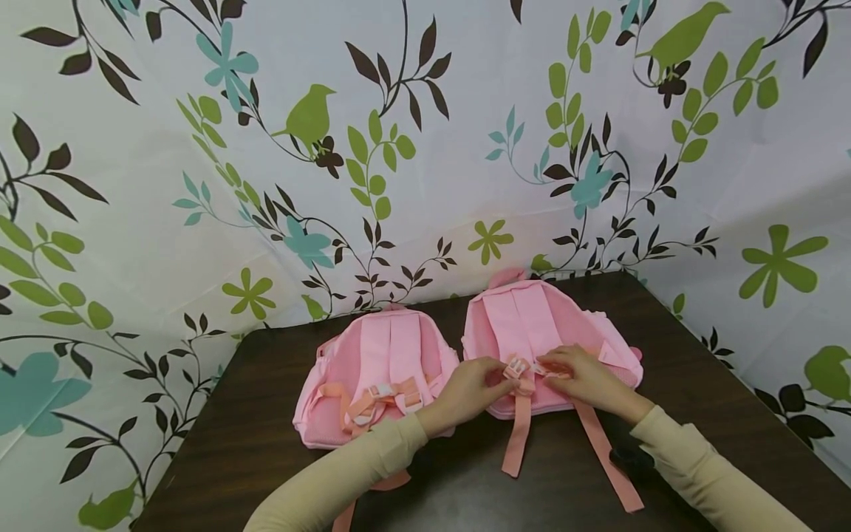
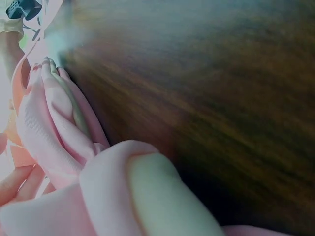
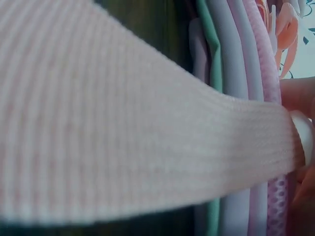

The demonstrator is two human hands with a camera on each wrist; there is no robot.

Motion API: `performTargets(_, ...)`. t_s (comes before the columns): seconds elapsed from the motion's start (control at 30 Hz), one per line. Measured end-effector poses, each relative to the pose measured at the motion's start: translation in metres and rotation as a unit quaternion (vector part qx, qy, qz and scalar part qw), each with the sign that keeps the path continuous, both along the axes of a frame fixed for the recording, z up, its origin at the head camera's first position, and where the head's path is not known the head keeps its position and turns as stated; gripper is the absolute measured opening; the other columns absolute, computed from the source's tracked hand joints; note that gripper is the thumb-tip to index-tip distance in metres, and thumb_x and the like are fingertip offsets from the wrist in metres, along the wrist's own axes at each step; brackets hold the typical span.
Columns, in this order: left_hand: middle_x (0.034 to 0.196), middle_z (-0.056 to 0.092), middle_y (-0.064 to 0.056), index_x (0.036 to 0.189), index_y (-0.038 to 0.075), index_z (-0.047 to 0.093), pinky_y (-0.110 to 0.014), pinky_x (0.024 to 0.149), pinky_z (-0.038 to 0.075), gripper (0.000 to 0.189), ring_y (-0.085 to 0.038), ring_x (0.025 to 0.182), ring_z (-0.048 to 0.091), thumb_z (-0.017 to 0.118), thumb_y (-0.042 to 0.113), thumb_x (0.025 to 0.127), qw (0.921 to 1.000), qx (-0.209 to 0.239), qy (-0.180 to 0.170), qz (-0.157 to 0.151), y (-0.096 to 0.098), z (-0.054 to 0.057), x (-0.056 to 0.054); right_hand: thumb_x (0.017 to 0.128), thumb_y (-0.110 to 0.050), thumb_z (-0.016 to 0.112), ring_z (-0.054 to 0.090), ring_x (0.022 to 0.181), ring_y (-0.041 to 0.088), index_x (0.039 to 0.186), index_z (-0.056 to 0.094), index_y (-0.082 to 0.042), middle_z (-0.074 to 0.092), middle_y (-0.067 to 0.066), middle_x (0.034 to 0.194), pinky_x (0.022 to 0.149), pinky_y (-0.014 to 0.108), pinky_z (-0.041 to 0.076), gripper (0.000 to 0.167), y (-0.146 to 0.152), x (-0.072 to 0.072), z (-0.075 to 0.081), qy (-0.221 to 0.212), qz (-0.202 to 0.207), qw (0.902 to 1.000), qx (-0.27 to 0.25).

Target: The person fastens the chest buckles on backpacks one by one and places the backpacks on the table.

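Observation:
A pink backpack [image 1: 512, 318] lies on the table at the right in the head view, its shoulder straps facing up. My left hand [image 1: 468, 388] pinches a white plastic buckle [image 1: 515, 367] on a peach webbing strap at its lower middle. Close beside it, my right hand [image 1: 588, 375] holds the other white buckle piece [image 1: 538, 367] with its strap. Two loose strap ends [image 1: 518, 443] hang toward the front of the table. In the right wrist view, a ribbed strap [image 3: 147, 132] runs to my fingers [image 3: 298, 93]. Pink fabric [image 2: 54, 113] bunches beside my left fingers [image 2: 27, 184] in the left wrist view.
A second pink backpack [image 1: 392, 332] lies to the left, its peach straps and white buckle [image 1: 382, 391] gathered on it. Both bags rest on a dark wood table [image 1: 253, 399]. Behind stands a white cloth [image 1: 439, 170] patterned with birds and leaves. A small black object [image 1: 631, 458] sits near the right sleeve.

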State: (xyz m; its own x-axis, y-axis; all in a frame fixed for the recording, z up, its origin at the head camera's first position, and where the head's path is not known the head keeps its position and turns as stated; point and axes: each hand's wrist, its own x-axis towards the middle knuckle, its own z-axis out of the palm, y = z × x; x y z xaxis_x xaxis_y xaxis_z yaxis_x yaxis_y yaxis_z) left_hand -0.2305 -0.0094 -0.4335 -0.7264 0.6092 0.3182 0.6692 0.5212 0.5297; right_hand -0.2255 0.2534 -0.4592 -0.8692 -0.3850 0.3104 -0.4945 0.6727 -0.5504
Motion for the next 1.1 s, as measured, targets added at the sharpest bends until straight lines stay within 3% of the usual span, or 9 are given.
performTargets(0.17, 0.084, 0.068, 0.006, 0.105, 0.010, 0.075, -0.014, 0.063, 0.047, 0.024, 0.000, 0.069, 0.056, 0.070, 0.032, 0.096, 0.9999, 0.011, -0.008, 0.000, -0.002, 0.003, 0.001, 0.087, -0.014, 0.077, 0.058, 0.107, 0.032, 0.117, 0.074, -0.005, 0.068, 0.008, 0.113, 0.093, 0.056, 0.048, 0.031, -0.002, -0.002, 0.000, 0.003, 0.002, 1.0000, 0.000)
performTargets(0.53, 0.067, 0.056, 0.005, 0.118, 0.008, 0.073, -0.020, 0.045, 0.039, 0.031, -0.004, 0.047, 0.040, 0.068, 0.030, 0.097, 0.9991, 0.026, -0.019, 0.029, -0.004, 0.014, 0.000, 0.089, -0.012, 0.076, 0.060, 0.105, 0.030, 0.111, 0.074, -0.007, 0.067, 0.005, 0.109, 0.093, 0.056, 0.050, 0.023, -0.001, -0.004, 0.001, -0.003, 0.010, 0.9999, -0.009)
performTargets(0.7, 0.067, 0.058, 0.002, 0.117, 0.008, 0.073, -0.019, 0.043, 0.037, 0.030, -0.003, 0.048, 0.045, 0.067, 0.030, 0.097, 0.9985, 0.040, -0.023, 0.030, -0.004, 0.022, -0.001, 0.088, -0.009, 0.077, 0.064, 0.101, 0.026, 0.110, 0.073, -0.007, 0.069, 0.001, 0.104, 0.091, 0.053, 0.053, 0.022, 0.003, -0.006, 0.003, 0.011, 0.026, 0.9993, -0.024)
performTargets(0.83, 0.062, 0.056, -0.002, 0.118, 0.010, 0.073, -0.021, 0.041, 0.040, 0.029, -0.005, 0.044, 0.047, 0.065, 0.031, 0.099, 0.9970, 0.057, -0.047, 0.024, -0.004, 0.030, -0.002, 0.089, -0.012, 0.077, 0.066, 0.101, 0.023, 0.113, 0.072, -0.008, 0.070, -0.001, 0.106, 0.092, 0.050, 0.054, 0.025, 0.008, -0.005, 0.010, 0.006, 0.032, 0.9990, -0.030)
performTargets(0.97, 0.077, 0.066, 0.000, 0.117, 0.010, 0.073, -0.020, 0.042, 0.039, 0.028, -0.005, 0.047, 0.046, 0.065, 0.030, 0.099, 0.9976, 0.061, -0.021, 0.027, -0.005, 0.037, -0.005, 0.090, -0.015, 0.077, 0.065, 0.102, 0.022, 0.116, 0.071, -0.008, 0.070, 0.000, 0.108, 0.092, 0.050, 0.053, 0.028, 0.012, -0.005, 0.019, -0.005, 0.034, 0.9988, -0.035)
performTargets(1.1, 0.097, 0.073, -0.001, 0.117, 0.008, 0.073, -0.017, 0.057, 0.046, 0.027, -0.006, 0.069, 0.059, 0.066, 0.027, 0.098, 0.9980, 0.057, 0.016, 0.024, -0.006, 0.047, -0.008, 0.090, -0.015, 0.077, 0.065, 0.106, 0.027, 0.117, 0.071, -0.007, 0.070, 0.002, 0.111, 0.095, 0.054, 0.051, 0.029, 0.014, -0.006, 0.028, -0.017, 0.026, 0.9985, -0.045)
